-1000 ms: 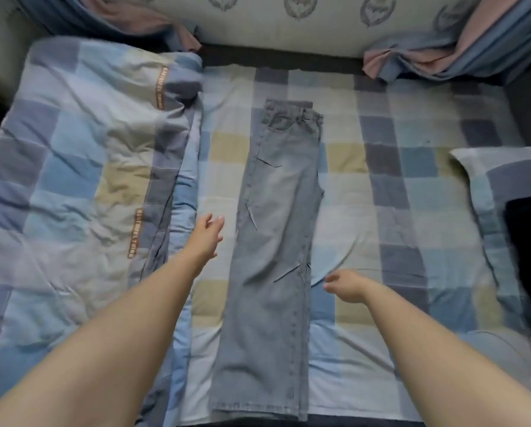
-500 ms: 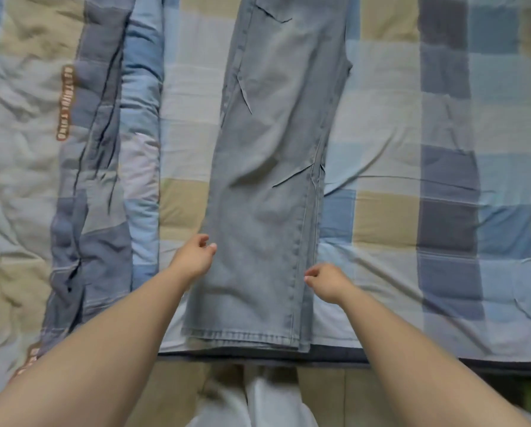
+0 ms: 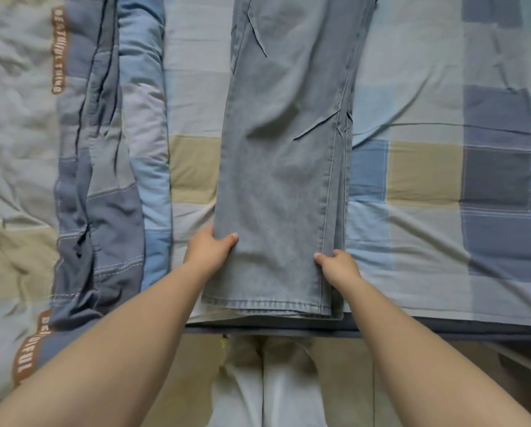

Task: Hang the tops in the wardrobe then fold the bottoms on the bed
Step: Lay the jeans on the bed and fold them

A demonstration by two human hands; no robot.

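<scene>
— What is carrying the load?
— A bed (image 3: 427, 180) with a checked sheet; its near edge is running just behind the grip.
— Lying on it?
— Folded jeans (image 3: 282, 155) are stretching forward from the grip; a rumpled quilt (image 3: 97, 167) is lying well left of it.

We are looking down on a bed (image 3: 427, 186) whose checked sheet, in blue, grey and tan squares, is filling most of the frame. A rumpled quilt (image 3: 27, 149) is lying along the left. Beige floor (image 3: 366, 380) is showing at the bottom edge, and soft, even light is falling throughout.
</scene>
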